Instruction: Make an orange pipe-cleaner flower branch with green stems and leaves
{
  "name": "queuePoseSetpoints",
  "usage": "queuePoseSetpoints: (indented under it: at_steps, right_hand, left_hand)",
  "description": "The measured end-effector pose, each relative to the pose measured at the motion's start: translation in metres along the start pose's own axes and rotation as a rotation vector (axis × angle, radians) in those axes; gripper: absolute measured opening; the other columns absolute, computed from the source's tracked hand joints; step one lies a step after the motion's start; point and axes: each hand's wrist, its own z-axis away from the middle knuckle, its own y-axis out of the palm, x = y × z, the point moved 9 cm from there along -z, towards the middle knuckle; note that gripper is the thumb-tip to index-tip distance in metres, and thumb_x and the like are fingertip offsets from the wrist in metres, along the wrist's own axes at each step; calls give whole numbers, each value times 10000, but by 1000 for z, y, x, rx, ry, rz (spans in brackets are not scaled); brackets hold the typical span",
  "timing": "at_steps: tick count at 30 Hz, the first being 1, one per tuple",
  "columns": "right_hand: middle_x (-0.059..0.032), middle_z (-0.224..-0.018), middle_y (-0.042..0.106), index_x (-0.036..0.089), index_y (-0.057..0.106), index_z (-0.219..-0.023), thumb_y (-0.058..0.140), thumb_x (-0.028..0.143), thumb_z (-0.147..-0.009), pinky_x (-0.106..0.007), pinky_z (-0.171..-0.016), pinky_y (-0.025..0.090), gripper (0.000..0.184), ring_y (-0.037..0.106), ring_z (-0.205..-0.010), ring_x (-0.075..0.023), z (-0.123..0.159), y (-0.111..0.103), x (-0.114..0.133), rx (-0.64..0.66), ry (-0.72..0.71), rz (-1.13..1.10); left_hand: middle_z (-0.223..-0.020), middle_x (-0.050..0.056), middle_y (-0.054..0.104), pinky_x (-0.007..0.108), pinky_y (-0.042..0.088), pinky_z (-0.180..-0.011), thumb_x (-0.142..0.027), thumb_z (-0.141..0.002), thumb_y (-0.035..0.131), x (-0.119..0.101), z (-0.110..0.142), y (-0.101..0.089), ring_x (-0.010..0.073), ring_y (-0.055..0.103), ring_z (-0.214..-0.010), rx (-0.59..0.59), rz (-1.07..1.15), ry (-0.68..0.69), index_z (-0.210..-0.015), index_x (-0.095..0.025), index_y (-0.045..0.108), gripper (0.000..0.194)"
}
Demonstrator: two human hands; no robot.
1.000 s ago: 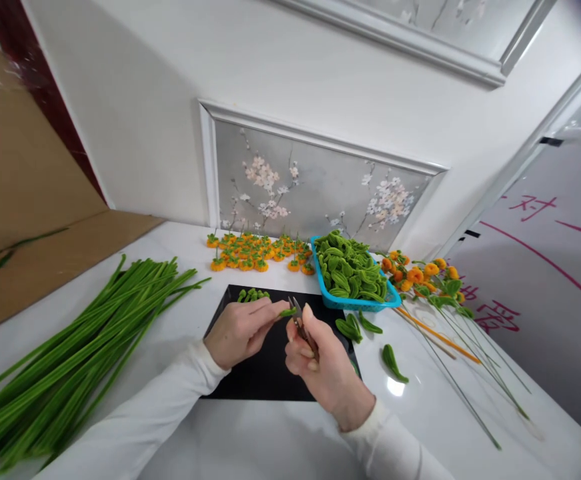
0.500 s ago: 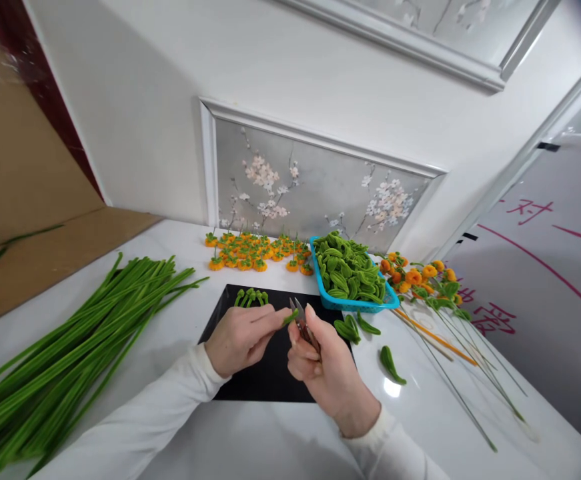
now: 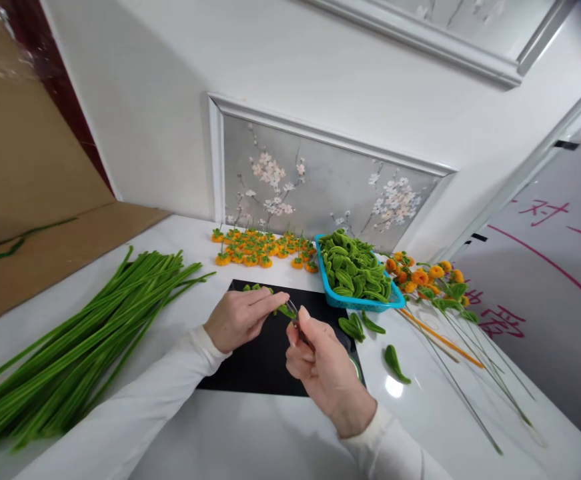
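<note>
Head view | small green piece (image 3: 285, 311) is pinched by the left hand (image 3: 237, 320) above the black mat (image 3: 265, 367) | pliers-like tool (image 3: 296, 318) is clasped in the right hand (image 3: 325, 370), tips near the piece; contact cannot be told | green leaves (image 3: 353, 267) are heaped in the blue basket (image 3: 365, 305); green stems (image 3: 95, 327) are laid at left

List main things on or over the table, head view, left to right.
Green stems, left hand with green piece, right hand with metal tool, orange flowers. Overlapping, so left out: black mat, orange pieces, blue basket.
</note>
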Motion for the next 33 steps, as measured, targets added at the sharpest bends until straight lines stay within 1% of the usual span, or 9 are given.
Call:
queuePoseSetpoints:
  at_steps: [6, 8, 11, 13, 16, 18, 22, 26, 33]
  right_hand:
    - [106, -441, 212, 156, 499, -551, 612, 487, -808, -209, -407, 104, 434, 138, -395, -33, 8, 7, 20, 24, -170, 61]
    - [103, -448, 208, 161, 520, -584, 569, 495, -836, -213, -414, 122, 422, 142, -405, -43, 10, 3, 32, 21, -215, 118]
    - [74, -461, 312, 166, 594, -683, 478, 533, -871, -219, -421, 147, 429, 207, -422, -63, 7, -18, 54, -87, -306, 380]
    - [38, -527, 436, 178, 636, -722, 489, 515, -868, -221, -438, 203, 395, 299, -450, -77, 7, -35, 74, -238, -443, 653]
    - [-10, -656, 562, 219, 692, -808, 533, 436, -859, -251, -588, 347, 273, 495, -625, -145, 5, -46, 82, -368, -573, 1002]
    - [-43, -787, 608, 235, 692, -932, 562, 399, -846, -280, -676, 376, 226, 549, -729, -181, 2, -45, 71, -378, -571, 1163]
    - [-71, -853, 581, 239, 646, -1053, 538, 345, -872, -277, -617, 376, 236, 558, -648, -167, 2, -37, 48, -392, -561, 1418]
    - [-80, -890, 596, 225, 606, -1106, 480, 270, -907, -260, -579, 375, 240, 586, -642, -159, 3, -37, 52, -429, -528, 1682]
    - [-99, -993, 631, 174, 571, -1132, 485, 266, -916, -280, -642, 425, 250, 645, -824, -222, -2, -58, 76, -528, -266, 2147]
  left_hand:
    - [-694, 17, 655, 197, 468, -525, -102, -868, 428, -12, 5, 20, 125, 617, -581, 120, 101, -20, -1104, -186, 597, 302]
    - [-758, 36, 673, 211, 480, -577, -115, -875, 443, -7, 5, 19, 135, 631, -641, 87, 182, -92, -1112, -183, 598, 291]
    - [-793, 44, 658, 237, 482, -666, -152, -862, 502, 32, 8, 2, 156, 624, -741, -120, 360, -458, -1014, -171, 641, 208]
    - [-658, 5, 574, 214, 453, -568, -201, -865, 516, 57, 18, -2, 126, 559, -612, -234, 532, -733, -862, -162, 652, 142]
    - [-578, -41, 458, 174, 293, -357, -261, -916, 424, 65, 20, 4, 63, 348, -394, -240, 746, -899, -855, -155, 615, 227]
    - [-614, -31, 486, 155, 250, -324, -223, -915, 415, 61, 24, 19, 45, 323, -377, -226, 1031, -1035, -926, -150, 599, 198]
    - [-739, 26, 604, 130, 436, -449, -81, -883, 449, 41, 39, 48, 51, 523, -528, -298, 1558, -1367, -947, -146, 587, 165]
    - [-823, 65, 668, 182, 546, -613, -59, -884, 474, 32, 46, 58, 89, 632, -676, -274, 1595, -1476, -846, -133, 579, 134]
    - [-780, 49, 658, 233, 579, -697, -17, -847, 525, 27, 55, 68, 113, 665, -715, -226, 1551, -1532, -778, -118, 613, 151]
